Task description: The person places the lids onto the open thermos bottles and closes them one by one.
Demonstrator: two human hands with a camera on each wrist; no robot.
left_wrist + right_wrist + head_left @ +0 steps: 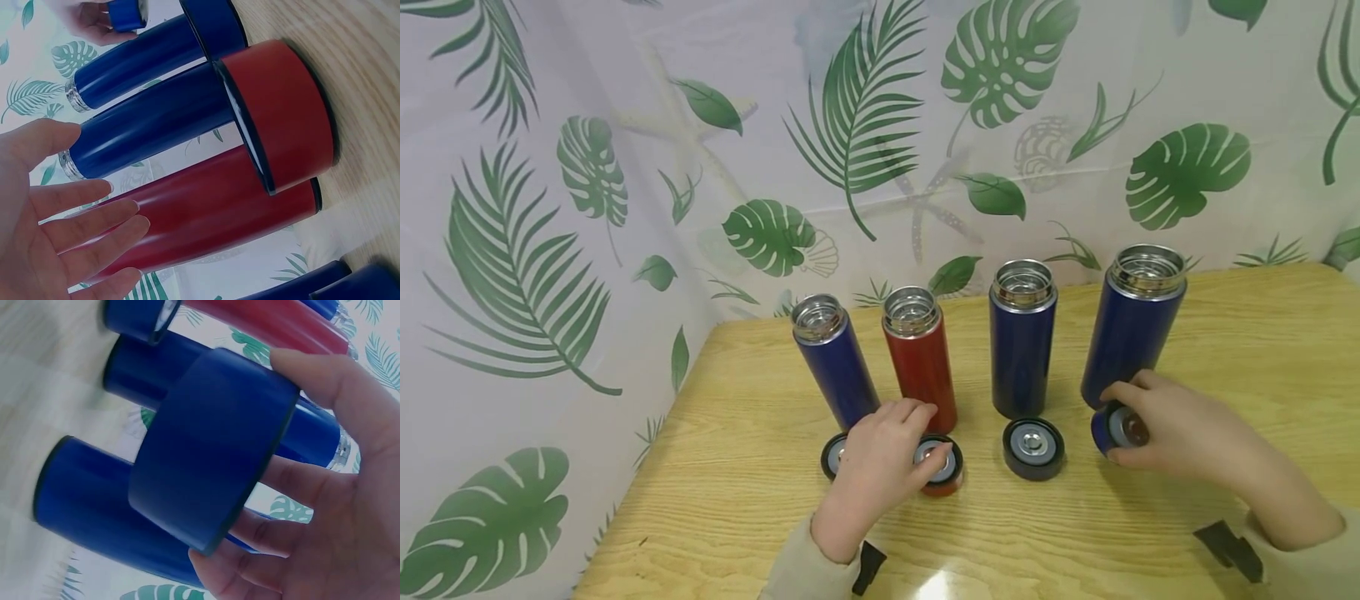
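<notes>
My right hand (1180,429) grips a blue bottle lid (212,444) by its edge, between thumb and fingers. In the head view it is tipped on its side, in front of the rightmost blue bottle (1135,329). Over the red lid (281,115) hovers my left hand (883,467), fingers spread and holding nothing. That lid lies inside up on the table, before the red bottle (922,367). Partly hidden behind the left hand is another lid (831,457), in front of the leftmost blue bottle (838,375).
Between the hands lies a further upturned lid (1033,450), just before another blue bottle (1022,358). All the bottles stand uncapped in a row on the wooden table (737,517). A leaf-patterned cloth (850,167) hangs behind and to the left.
</notes>
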